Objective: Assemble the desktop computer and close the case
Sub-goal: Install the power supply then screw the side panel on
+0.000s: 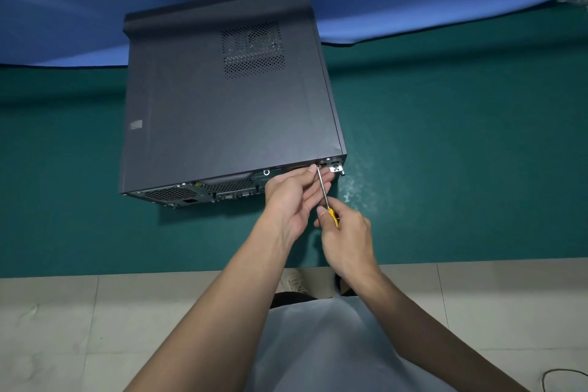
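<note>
Just beyond fingers [307,170]: case [222,105].

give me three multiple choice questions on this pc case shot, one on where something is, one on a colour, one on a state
1. Where does the screwdriver tip meet the computer case?
A. the near rear edge, towards its right corner
B. the vent grille on top
C. the far left corner

2. What colour is the screwdriver's handle?
A. red
B. yellow
C. blue

3. What state is the case in?
A. side panel off
B. side panel on, lying flat on the green mat
C. standing upright

Answers: 1 A, the shaft ends at the rear edge by the left hand fingertips. 2 B, yellow shows in the right hand. 3 B, the panel covers it.
</note>
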{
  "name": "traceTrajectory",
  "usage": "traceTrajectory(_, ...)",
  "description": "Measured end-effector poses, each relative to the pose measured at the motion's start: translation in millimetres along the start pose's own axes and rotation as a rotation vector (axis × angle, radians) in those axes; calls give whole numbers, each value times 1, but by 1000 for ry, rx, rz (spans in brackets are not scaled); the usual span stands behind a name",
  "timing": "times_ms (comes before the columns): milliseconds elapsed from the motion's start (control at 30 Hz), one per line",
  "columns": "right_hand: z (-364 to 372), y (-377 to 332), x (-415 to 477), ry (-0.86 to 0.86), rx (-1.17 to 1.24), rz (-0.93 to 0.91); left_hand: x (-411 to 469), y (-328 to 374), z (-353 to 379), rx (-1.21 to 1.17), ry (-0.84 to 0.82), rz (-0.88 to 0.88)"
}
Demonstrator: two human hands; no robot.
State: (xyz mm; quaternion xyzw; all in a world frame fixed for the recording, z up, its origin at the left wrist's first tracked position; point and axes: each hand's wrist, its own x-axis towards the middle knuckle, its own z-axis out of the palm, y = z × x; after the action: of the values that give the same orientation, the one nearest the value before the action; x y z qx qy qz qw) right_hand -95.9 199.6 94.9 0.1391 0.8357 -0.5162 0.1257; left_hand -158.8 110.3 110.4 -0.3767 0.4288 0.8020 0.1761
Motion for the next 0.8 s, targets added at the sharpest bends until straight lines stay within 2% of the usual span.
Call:
traceTrajectory(100,-1,2,2,-50,104,54,1,1,-1,61,6,28)
traceTrajectory(233,-3,2,5,-208,802,282,2,2,-3,265,-14,71)
traceTrajectory(300,-8,0,7,-330,1130,393,1,4,-3,229,-55,39)
traceTrajectory(367,-13,-1,9,-411,1319,476,1,4,-1,146,-63,-5)
traceTrajectory(467,-15,-4,9,-369,1287,515,0,2,4,103,-5,1)
traceTrajectory(600,-10,-6,3,-104,744,468,2,-4,7,127,58,75)
traceTrajectory(667,-5,-8,2,4,578,415,2,-7,9,124,68,99)
traceTrajectory(733,0,-11,3,19,618,384,1,-7,8,96,64,92)
traceTrajectory(800,2,-14,4,-87,911,433,1,-4,4,90,15,45)
